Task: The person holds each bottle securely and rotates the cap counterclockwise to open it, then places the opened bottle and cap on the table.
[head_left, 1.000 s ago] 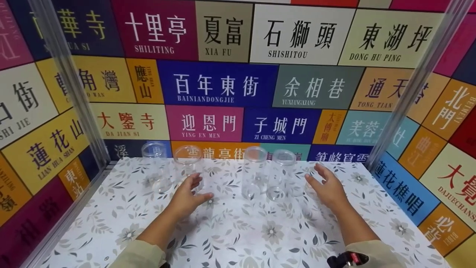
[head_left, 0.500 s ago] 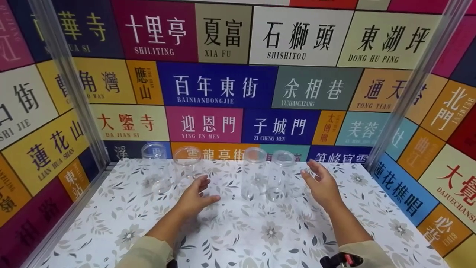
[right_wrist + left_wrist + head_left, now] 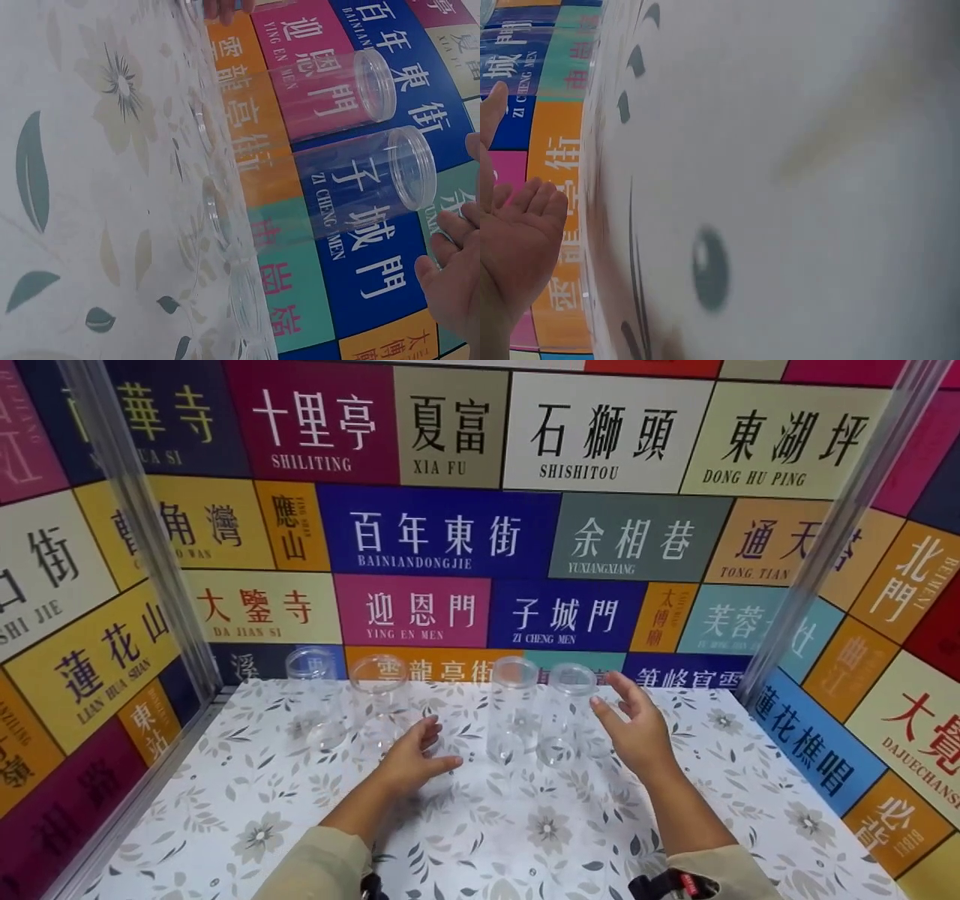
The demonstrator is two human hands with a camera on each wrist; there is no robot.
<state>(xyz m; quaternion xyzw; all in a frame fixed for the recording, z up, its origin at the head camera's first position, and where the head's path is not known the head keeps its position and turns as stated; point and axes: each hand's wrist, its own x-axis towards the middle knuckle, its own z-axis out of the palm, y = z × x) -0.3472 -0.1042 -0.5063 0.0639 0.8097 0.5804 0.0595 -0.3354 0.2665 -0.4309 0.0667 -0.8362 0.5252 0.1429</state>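
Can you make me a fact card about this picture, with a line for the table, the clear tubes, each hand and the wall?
Table: white, with flowers and leaves
Left pair: two clear tubes, upright
Right pair: two more, upright
Left hand: in front of the left pair, holding nothing
Right hand: beside the rightmost tube, holding nothing
Wall: colourful blocks with writing
Hard to tell: a low clear thing near the rightmost tube
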